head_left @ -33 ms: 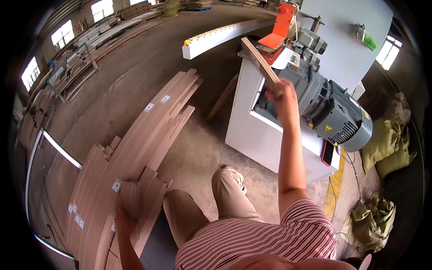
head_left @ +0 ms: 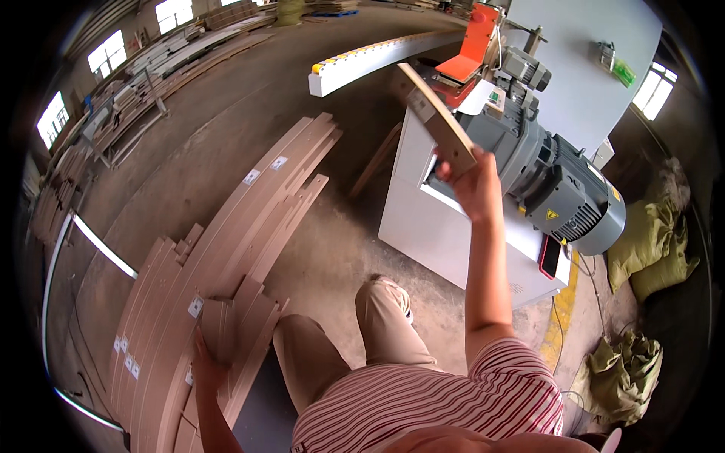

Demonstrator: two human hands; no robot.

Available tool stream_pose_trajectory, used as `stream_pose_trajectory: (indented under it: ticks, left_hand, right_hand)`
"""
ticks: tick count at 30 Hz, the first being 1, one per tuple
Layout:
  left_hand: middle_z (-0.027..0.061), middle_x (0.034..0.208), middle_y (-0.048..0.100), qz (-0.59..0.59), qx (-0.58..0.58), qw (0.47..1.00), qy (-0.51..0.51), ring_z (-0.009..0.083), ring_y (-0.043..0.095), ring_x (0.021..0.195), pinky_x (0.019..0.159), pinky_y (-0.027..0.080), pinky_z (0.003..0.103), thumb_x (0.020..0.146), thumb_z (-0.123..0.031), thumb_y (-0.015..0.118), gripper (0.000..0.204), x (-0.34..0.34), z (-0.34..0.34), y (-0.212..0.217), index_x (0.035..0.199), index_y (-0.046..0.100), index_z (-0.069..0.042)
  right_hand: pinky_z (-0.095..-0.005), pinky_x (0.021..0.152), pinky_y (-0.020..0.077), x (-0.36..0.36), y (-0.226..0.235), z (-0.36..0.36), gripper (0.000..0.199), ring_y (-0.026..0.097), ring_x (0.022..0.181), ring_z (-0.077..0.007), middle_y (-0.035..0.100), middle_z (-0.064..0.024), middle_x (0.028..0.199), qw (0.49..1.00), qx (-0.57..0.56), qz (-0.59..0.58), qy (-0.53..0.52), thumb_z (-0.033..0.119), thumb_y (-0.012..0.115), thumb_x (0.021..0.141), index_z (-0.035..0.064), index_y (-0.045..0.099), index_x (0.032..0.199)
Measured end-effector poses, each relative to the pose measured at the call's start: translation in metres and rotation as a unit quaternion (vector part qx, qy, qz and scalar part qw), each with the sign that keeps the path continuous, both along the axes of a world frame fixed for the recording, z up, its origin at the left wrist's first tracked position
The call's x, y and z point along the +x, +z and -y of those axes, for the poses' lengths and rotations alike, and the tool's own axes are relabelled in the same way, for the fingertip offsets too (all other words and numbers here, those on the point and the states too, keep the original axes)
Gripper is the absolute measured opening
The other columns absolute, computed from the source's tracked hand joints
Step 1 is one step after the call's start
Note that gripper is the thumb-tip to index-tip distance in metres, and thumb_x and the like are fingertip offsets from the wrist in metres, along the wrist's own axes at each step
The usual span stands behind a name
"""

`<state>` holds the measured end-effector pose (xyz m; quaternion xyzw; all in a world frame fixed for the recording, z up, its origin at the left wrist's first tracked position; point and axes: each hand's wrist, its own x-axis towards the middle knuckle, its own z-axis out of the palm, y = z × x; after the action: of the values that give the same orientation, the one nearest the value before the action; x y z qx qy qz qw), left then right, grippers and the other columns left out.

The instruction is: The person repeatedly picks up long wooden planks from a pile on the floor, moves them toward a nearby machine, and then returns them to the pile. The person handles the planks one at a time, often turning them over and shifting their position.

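Note:
In my raised right hand (head_left: 479, 189) is a short, flat wooden board (head_left: 440, 121), gripped at its near end. The board slants up and left, its broad face showing, with a pale label near the far end. Low on the left, my left hand (head_left: 208, 370) is closed around the near end of a short brown board piece (head_left: 219, 330); most of its fingers are hidden. That piece rests on a large stack of long brown boards (head_left: 181, 302), several bearing small white labels.
At right stands a pale machine cabinet (head_left: 411, 204) with a big grey motor (head_left: 574, 196) and an orange guard (head_left: 474, 45). A phone (head_left: 550, 257) lies on its edge. Beyond is a white roller conveyor (head_left: 362, 66). Green sacks (head_left: 653, 245) sit on the floor at far right.
My right hand has turned the wooden board, so its broad face shows instead of its narrow edge. My left hand has stayed at the short board piece.

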<state>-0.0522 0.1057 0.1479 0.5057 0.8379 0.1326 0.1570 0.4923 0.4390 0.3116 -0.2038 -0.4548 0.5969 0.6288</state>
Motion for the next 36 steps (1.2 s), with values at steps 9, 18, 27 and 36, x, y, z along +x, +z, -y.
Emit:
stream_pose_trajectory:
  ticks: [9, 18, 27, 36]
  left_hand:
    - [0.0209, 0.123, 0.062, 0.173, 0.307, 0.936, -0.013, 0.0307, 0.062, 0.112, 0.095, 0.049, 0.041, 0.098, -0.031, 0.059, 0.052, 0.044, -0.027, 0.027, 0.140, 0.047, -0.003]
    - [0.0118, 0.113, 0.065, 0.566, 0.361, 0.738, -0.070, 0.0175, 0.065, 0.101, 0.090, 0.052, 0.032, 0.099, -0.019, 0.058, 0.034, 0.192, -0.074, 0.115, 0.127, 0.055, 0.002]
    - [0.0085, 0.100, 0.067, 0.548, 0.339, 0.764, -0.019, 0.0157, 0.066, 0.093, 0.085, 0.055, 0.032, 0.096, -0.010, 0.062, 0.026, 0.195, -0.062, 0.113, 0.118, 0.060, 0.003]
    - [0.0167, 0.124, 0.055, 0.691, 0.310, 0.649, -0.073, 0.0223, 0.057, 0.111, 0.098, 0.047, 0.038, 0.089, -0.019, 0.069, 0.077, 0.210, -0.069, 0.102, 0.147, 0.021, -0.005]
  right_hand:
    - [-0.0430, 0.091, 0.0491, -0.114, -0.063, 0.120, 0.067, 0.056, 0.079, -0.0196, 0.048, -0.0361, 0.135, 0.818, -0.267, -0.324, 0.393, 0.042, 0.055, 0.090, 0.0008, 0.043, 0.142]
    - [-0.0408, 0.088, 0.0504, -0.172, -0.075, 0.186, 0.069, 0.061, 0.085, -0.0259, 0.057, -0.0322, 0.128, 0.824, -0.266, -0.175, 0.469, 0.048, 0.046, 0.091, 0.0007, 0.046, 0.141]
    - [-0.0422, 0.086, 0.0511, -0.169, -0.095, 0.200, 0.067, 0.064, 0.083, -0.0210, 0.057, -0.0309, 0.128, 0.785, -0.306, -0.222, 0.490, 0.048, 0.043, 0.093, 0.0027, 0.046, 0.142]
    - [-0.0403, 0.085, 0.0522, -0.175, -0.125, 0.219, 0.050, 0.067, 0.088, -0.0236, 0.064, -0.0229, 0.121, 0.717, -0.343, -0.170, 0.583, 0.036, 0.037, 0.101, 0.0036, 0.051, 0.137]
